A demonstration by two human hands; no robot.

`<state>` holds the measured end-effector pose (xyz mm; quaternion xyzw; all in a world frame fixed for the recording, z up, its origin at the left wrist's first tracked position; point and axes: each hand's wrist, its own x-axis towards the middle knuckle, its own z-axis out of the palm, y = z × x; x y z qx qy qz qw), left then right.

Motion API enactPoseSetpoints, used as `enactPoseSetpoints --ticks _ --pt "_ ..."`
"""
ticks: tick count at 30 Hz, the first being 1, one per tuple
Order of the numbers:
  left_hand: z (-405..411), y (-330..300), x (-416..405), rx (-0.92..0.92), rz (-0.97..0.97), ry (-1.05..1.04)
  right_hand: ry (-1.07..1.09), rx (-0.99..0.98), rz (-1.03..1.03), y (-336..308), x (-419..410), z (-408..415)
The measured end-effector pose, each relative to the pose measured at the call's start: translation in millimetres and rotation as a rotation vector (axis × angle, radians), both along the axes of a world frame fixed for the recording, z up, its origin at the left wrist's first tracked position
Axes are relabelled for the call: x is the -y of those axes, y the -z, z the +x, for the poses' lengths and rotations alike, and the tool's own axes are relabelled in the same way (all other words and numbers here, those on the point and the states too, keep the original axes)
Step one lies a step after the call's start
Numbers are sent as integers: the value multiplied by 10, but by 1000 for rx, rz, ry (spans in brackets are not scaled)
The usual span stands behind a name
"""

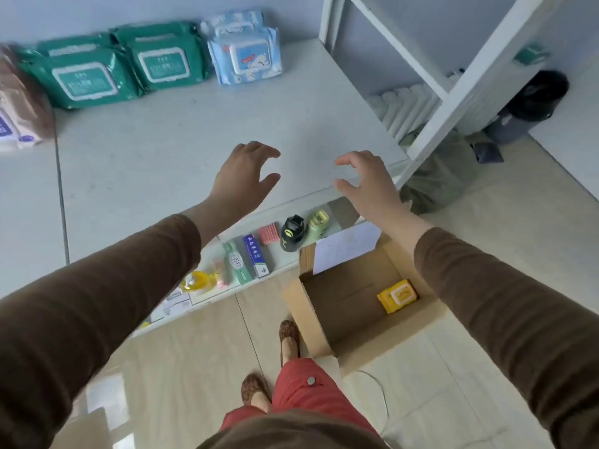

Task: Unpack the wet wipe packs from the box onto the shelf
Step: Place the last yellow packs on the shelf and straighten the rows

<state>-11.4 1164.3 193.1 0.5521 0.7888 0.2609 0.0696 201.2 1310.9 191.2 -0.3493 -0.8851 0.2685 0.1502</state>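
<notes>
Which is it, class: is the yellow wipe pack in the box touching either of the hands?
Apart. The head view shows the yellow wipe pack on the box floor, both hands above the shelf.

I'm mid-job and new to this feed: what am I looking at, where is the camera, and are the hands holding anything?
There is no machine here, just one picture from a camera worn on a person's head, looking down. The left hand and right hand hover over the white shelf, fingers loosely spread, holding nothing. At the back of the shelf stand green wipe packs, blue wipe packs and, at the left edge, pink ones. On the floor sits an open cardboard box with one yellow wipe pack left inside.
</notes>
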Motion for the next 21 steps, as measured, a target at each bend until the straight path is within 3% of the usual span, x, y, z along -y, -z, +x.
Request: enactPoseSetpoints --ticks 7,14,21 --pt "1283 444 -15 97 18 104 124 88 -62 396 -89 1422" --pt "2453 1451 -283 194 -287 121 205 284 -256 1300 -427 2554" --pt "3464 2593 -773 346 -557 61 113 510 -454 2501 -1082 3406"
